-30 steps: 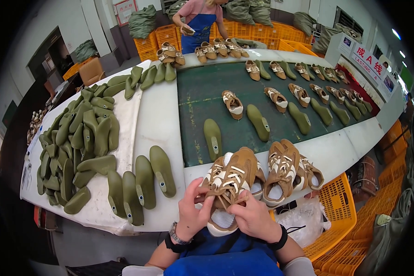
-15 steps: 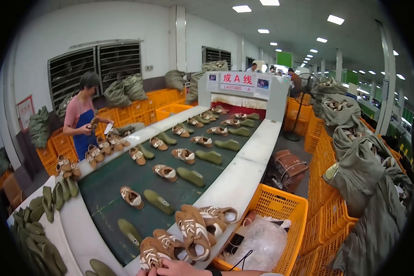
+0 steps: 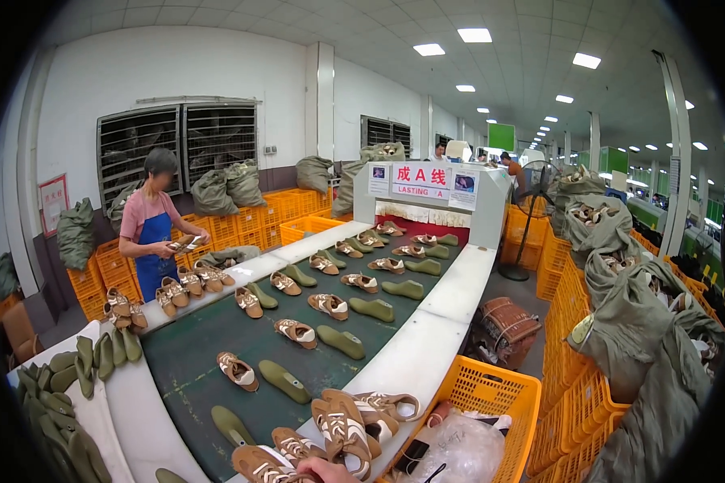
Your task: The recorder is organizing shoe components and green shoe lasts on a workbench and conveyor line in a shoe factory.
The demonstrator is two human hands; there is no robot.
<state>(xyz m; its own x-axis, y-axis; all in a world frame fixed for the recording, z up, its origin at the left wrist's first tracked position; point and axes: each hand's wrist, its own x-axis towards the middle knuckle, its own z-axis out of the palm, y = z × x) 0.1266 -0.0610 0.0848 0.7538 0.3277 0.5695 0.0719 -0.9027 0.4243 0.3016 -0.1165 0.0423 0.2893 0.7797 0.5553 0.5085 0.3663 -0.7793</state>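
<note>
Bottom centre: brown sneaker [image 3: 256,464] lies just left of right hand [image 3: 327,470] | toe points upper left | finger closure: cannot tell

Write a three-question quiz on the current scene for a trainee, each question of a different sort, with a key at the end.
1. Multiple choice: what colour are the lasts on the belt?
A) red
B) green
C) white

2. True or false: the person's right hand is at a brown shoe.

3. Fill in the missing word: at the right of the near end of the belt, a plastic bag lies in an orange ____.

Key:
1. B
2. True
3. crate
</note>
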